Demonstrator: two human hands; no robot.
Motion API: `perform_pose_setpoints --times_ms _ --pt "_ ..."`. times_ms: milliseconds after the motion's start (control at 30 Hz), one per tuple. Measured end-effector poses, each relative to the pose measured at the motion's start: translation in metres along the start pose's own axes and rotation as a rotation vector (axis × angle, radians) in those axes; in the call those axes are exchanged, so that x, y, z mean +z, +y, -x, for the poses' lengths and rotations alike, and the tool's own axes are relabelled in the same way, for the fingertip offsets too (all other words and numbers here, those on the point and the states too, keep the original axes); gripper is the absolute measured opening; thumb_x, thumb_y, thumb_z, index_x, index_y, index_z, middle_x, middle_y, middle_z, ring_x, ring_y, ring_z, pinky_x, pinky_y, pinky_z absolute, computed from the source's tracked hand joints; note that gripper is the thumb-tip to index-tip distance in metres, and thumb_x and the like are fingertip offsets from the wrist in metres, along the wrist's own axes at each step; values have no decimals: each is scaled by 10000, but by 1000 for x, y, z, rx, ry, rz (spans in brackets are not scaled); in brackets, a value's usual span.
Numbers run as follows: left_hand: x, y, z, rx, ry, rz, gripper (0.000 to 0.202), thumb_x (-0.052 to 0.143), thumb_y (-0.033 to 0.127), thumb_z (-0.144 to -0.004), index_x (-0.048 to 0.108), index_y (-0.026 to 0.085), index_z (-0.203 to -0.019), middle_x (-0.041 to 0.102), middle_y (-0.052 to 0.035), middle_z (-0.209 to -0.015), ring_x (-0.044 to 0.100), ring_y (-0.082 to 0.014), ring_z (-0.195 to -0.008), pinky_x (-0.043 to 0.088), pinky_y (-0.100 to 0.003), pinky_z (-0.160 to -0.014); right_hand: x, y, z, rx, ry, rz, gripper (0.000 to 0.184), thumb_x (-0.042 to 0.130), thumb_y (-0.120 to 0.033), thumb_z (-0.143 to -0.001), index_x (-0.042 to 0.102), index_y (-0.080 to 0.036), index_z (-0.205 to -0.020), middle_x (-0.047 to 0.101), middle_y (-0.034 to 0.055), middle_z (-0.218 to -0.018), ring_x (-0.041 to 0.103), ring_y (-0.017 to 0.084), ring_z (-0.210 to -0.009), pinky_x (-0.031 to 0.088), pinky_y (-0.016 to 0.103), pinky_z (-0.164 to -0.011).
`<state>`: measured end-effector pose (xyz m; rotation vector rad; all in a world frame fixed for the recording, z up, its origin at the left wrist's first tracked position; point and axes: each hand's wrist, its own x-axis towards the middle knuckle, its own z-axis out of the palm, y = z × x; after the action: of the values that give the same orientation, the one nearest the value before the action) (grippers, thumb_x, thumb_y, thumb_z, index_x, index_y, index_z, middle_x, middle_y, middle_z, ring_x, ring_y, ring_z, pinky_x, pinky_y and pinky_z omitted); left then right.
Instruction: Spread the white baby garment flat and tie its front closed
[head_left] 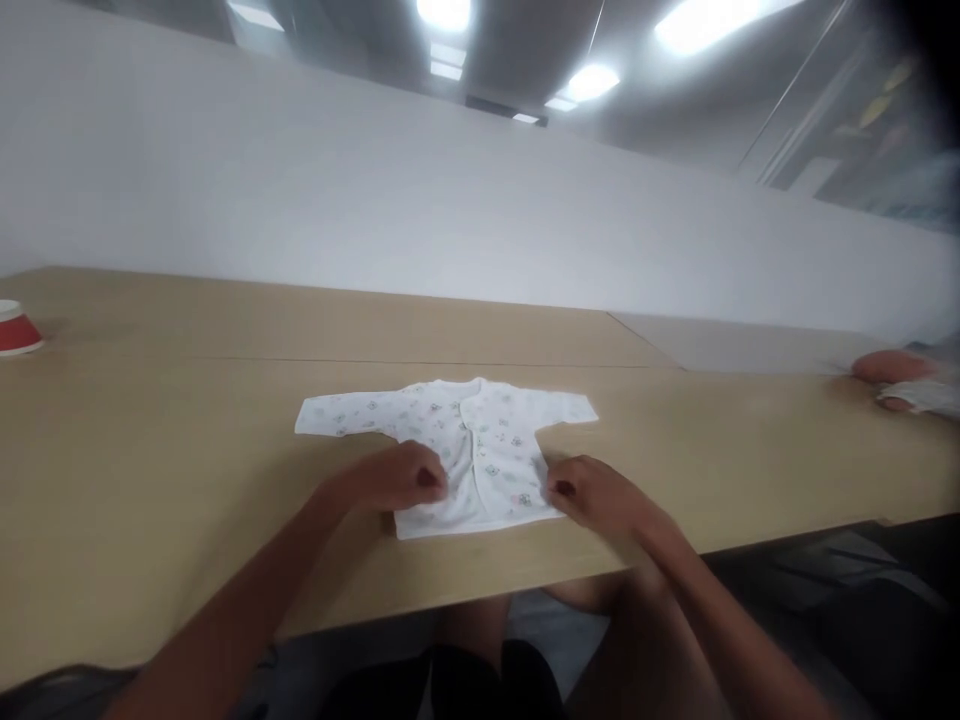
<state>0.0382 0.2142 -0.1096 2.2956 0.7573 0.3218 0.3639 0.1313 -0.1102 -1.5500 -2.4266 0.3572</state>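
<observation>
A small white baby shirt with a faint printed pattern and short sleeves (480,450) is lying flat and face up on a long light-wood tabletop (150,450), with both sleeves spreading out to the sides and the front opening running down its middle. The person's left hand (401,478) is resting on the near left part of the shirt, with the fingers curling inward and pressing down on the fabric close to the lower hem; whether they are pinching a fold of the cloth cannot be made out from this angle. The person's right hand (592,495) is sitting at the near right corner of the shirt, with its fingers bending and touching the edge of the hem, and here too it is unclear whether any cloth is being gripped between them. Both bare forearms are reaching in from the near edge of the table. Far off at the left edge of the table a red and white paper cup (16,328) is standing upside down. At the far right, another person's hand (896,380) is lying on the tabletop next to a bit of pale cloth (926,397), well apart from the shirt.
</observation>
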Motion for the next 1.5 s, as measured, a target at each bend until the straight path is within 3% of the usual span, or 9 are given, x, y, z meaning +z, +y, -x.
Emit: perform_pose_setpoints --times_ms 100,233,500,700,900,1100,1267,1333,1500 --pt "21 -3 -12 203 185 -100 190 505 216 -917 690 186 -950 633 -59 -1013 573 -211 -972 436 -341 -881 21 -19 -11 -90 264 44 131 554 -211 -916 663 -166 -857 617 48 -897 544 180 -883 399 307 -820" --pt "42 -1 -17 337 124 -98 45 618 201 -864 663 196 -861 628 -18 -946 566 -181 -937 428 -314 -867 54 -49 -24 -195 356 -66 200 482 -229 -948 642 -148 -859 586 51 -879 522 159 -840 401 290 -762" --pt "30 -18 -17 259 233 -161 285 573 150 -866 595 206 -1145 574 -48 -1184 521 -205 -1136 428 -344 -1001 65 -59 -28 -305 278 -113 164 568 -146 -860 667 -200 -980 561 20 -979 514 146 -918 399 276 -817" --pt "31 -30 -14 58 124 -370 584 531 367 -973 344 170 -1490 312 -86 -1564 202 -285 -1467 207 -464 -1220 65 -56 -20 -307 322 -197 173 493 -177 -949 665 -190 -940 537 30 -930 487 129 -876 379 260 -768" --pt "27 -19 -11 -64 43 -431 657 561 451 -952 329 232 -1526 213 -16 -1607 63 -303 -1503 145 -496 -1238 69 -59 -7 -229 351 -285 150 519 -145 -897 665 -173 -880 525 39 -905 482 126 -850 375 251 -737" --pt "24 -15 -12 -65 109 -425 679 650 433 -887 418 175 -1472 276 -109 -1578 160 -342 -1483 225 -541 -1215 63 -73 3 -272 366 -324 191 540 -174 -912 688 -227 -1020 552 35 -1034 514 128 -952 406 256 -829" --pt "51 -14 -34 64 337 -447 385 326 197 -1004 554 68 -1286 532 -175 -1359 434 -285 -1335 353 -464 -1164 37 -45 -79 -238 522 -316 158 530 -175 -916 654 -129 -829 584 28 -821 512 113 -797 388 229 -742" --pt "57 -13 -37 97 369 -466 357 339 146 -980 579 67 -1232 557 -172 -1300 470 -280 -1276 385 -442 -1133 37 -28 -128 -96 369 -297 149 554 -98 -865 637 -121 -742 589 4 -769 499 87 -726 367 204 -691" --pt "24 -4 -39 -13 163 -447 225 488 95 -902 668 179 -1007 639 -62 -1094 581 -234 -1048 482 -377 -954 67 -10 -189 51 359 -269 86 598 -63 -811 666 -113 -818 582 4 -736 472 93 -681 329 206 -661"
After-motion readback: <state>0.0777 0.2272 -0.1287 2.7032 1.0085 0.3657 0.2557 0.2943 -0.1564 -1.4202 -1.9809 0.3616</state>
